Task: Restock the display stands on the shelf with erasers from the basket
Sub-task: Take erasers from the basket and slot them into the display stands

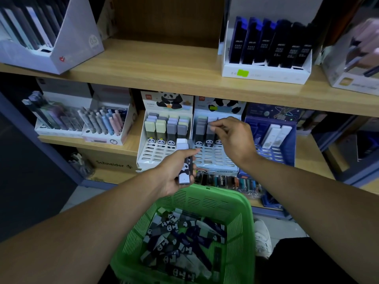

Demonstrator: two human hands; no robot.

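Head view: at centre frame the left hand (176, 170) grasps two panda erasers (184, 163) upright above the green basket (242, 220) of erasers at the bottom. The right hand (232, 138) pinches an eraser top in the right display stand (215, 158); its fingertips are blurred.

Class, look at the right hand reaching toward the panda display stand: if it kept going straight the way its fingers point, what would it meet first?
Most likely the grey erasers standing in the right panda display stand. The right hand has its fingertips at or just short of their tops; depth is hard to judge from this one view.
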